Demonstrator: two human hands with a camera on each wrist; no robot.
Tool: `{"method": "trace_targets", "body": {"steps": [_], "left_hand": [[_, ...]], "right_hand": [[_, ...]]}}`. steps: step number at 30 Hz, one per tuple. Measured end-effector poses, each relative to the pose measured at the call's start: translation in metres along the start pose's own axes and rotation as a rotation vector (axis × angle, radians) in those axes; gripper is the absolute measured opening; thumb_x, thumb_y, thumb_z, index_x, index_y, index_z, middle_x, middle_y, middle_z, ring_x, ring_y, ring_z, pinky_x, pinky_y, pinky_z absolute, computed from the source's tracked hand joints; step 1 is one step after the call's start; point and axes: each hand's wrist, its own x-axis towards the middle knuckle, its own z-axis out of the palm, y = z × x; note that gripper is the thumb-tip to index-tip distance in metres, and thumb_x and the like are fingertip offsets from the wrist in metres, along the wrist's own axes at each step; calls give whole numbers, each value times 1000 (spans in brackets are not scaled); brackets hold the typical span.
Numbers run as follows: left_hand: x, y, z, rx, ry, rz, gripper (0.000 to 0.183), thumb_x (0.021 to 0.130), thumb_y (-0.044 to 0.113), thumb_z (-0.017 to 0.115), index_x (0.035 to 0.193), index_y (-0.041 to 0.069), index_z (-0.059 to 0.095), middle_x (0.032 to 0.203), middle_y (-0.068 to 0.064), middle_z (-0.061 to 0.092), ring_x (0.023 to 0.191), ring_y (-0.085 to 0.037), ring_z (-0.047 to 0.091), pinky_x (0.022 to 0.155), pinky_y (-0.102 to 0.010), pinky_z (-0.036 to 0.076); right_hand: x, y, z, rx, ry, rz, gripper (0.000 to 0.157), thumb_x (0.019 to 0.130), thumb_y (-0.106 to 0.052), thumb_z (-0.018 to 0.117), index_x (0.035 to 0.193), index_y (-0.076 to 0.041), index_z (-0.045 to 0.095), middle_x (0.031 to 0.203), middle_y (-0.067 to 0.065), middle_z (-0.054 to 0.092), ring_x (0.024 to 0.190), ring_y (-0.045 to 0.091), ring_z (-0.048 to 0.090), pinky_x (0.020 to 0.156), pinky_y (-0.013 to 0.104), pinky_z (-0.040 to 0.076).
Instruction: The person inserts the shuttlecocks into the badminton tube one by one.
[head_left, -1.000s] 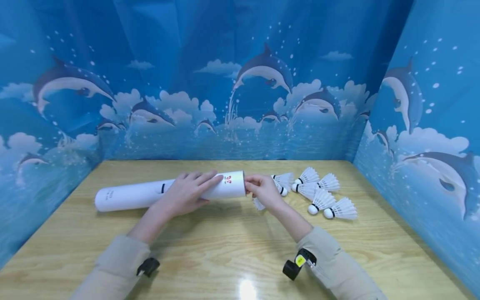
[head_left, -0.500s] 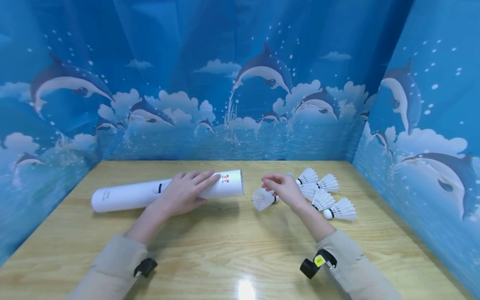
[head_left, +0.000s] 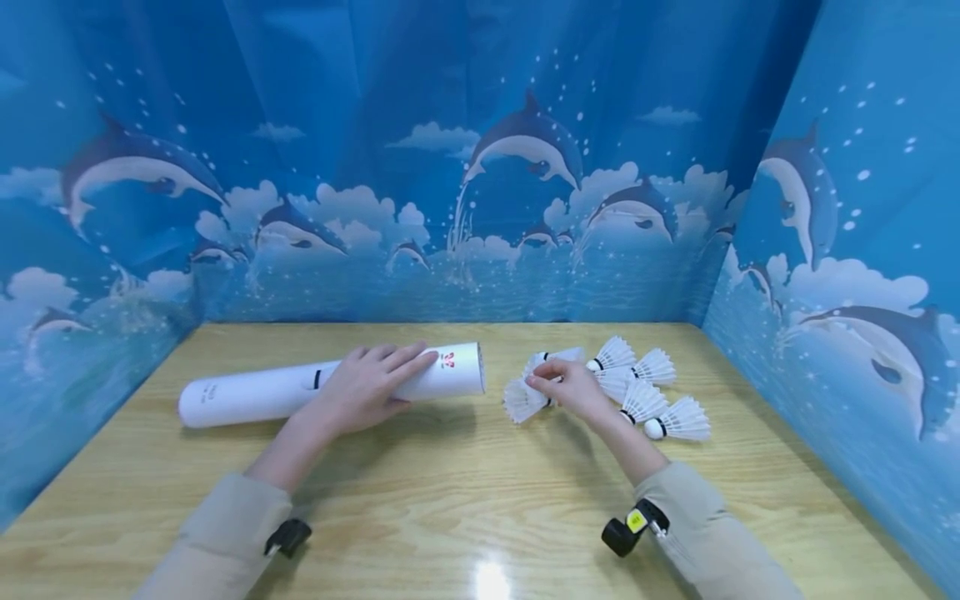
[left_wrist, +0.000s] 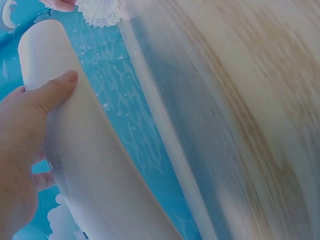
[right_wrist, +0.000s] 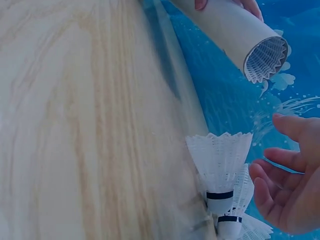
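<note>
My left hand [head_left: 367, 383] grips a long white shuttlecock tube [head_left: 251, 396] that lies slanted on the table, its thumb and fingers wrapped round it in the left wrist view. The tube's right end is uncapped, and the feathered skirt of a shuttlecock [right_wrist: 266, 56] shows inside it in the right wrist view. Beside the loose shuttlecocks hovers my right hand [head_left: 576, 388], fingers loosely bent and holding nothing. Closest to it lies a shuttlecock [right_wrist: 220, 156] with a white cork and black band; its skirt points toward the tube. Another shuttlecock [head_left: 570, 355] lies just behind, partly hidden by the hand.
Several more white shuttlecocks [head_left: 678, 419] are clustered to the right of my right hand on the wooden table [head_left: 435, 500]. A blue dolphin-print curtain [head_left: 420, 275] rises behind the table and along its right side.
My right hand has drawn back from the tube's uncapped end and moved right to the shuttlecocks, then slightly lower. The left hand still holds the tube, which has shifted slightly left.
</note>
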Motion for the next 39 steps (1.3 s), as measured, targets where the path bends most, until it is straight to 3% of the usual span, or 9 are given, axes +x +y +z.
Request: {"method": "trace_targets", "body": {"steps": [10, 17, 26, 33, 39], "left_hand": [[-2, 1, -1, -10, 0, -1, 84, 71, 35, 80, 142, 18, 38, 139, -7, 46, 110, -31, 53, 85, -53, 47], [-2, 2, -1, -16, 5, 2, 84, 71, 35, 80, 142, 18, 39, 137, -8, 47, 109, -31, 54, 84, -52, 47], [-1, 2, -1, -8, 2, 3, 84, 71, 36, 80, 142, 18, 39, 138, -7, 47, 108, -31, 55, 83, -52, 48], [-1, 1, -1, -7, 16, 9, 84, 70, 34, 81, 141, 18, 40, 137, -7, 47, 108, -31, 55, 83, -51, 48], [-1, 2, -1, -7, 16, 9, 84, 70, 34, 81, 141, 17, 40, 137, -8, 47, 108, -31, 55, 84, -51, 48]], "right_hand": [[-1, 4, 11, -134, 27, 12, 40, 82, -31, 70, 107, 0, 65, 104, 14, 65, 99, 30, 59, 83, 42, 48], [-3, 6, 13, -240, 5, -10, 41, 79, -33, 71, 105, -1, 66, 100, 12, 66, 96, 29, 60, 83, 42, 47], [-2, 10, 12, -202, -23, 0, 37, 79, -31, 71, 104, -4, 67, 100, 8, 67, 95, 26, 60, 81, 40, 48], [-6, 11, 9, -150, -94, -102, 35, 81, -27, 69, 104, -1, 67, 100, 9, 67, 92, 24, 61, 82, 38, 48], [-9, 12, 8, -51, -183, -135, 33, 83, -25, 68, 104, 0, 66, 101, 10, 66, 79, 17, 61, 70, 30, 50]]}}
